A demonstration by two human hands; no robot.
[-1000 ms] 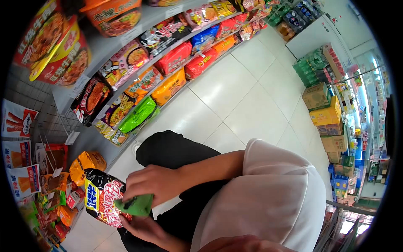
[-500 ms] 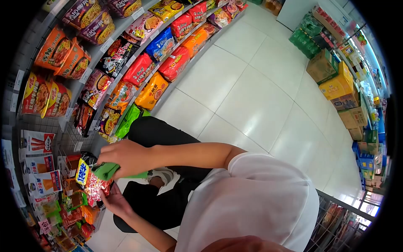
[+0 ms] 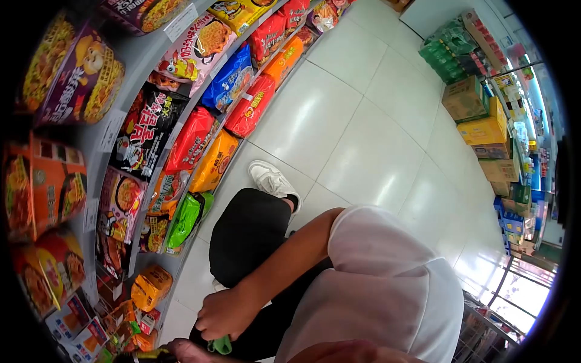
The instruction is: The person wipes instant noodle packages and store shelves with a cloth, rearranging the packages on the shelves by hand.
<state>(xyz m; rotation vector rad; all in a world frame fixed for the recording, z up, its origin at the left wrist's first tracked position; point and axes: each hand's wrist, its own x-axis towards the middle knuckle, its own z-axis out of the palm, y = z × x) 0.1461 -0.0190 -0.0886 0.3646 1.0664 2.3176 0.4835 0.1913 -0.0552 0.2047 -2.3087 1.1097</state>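
Observation:
My right hand [image 3: 227, 314] is closed on a crumpled green cloth [image 3: 221, 345], which pokes out below the fingers in front of my dark trouser leg. Lower down, my left hand [image 3: 187, 349] is partly cut off by the bottom edge. At its fingertips shows a strip of a dark and yellow food packet [image 3: 148, 353], most of which is out of view. An orange packet [image 3: 151, 287] sits at the end of the low shelf, above my left hand.
Shelves on the left hold noodle bowls [image 3: 82, 75] and bagged noodles, including a green bag [image 3: 189, 219]. My white shoe [image 3: 273, 179] rests on the tiled floor [image 3: 369, 145]. Cartons [image 3: 484, 124] and green bottle packs [image 3: 445, 54] line the right side.
Both hands have come down and nearer my body, the right with the green cloth. The food packet has moved to the bottom edge. The view has shifted, and the shelf looks closer.

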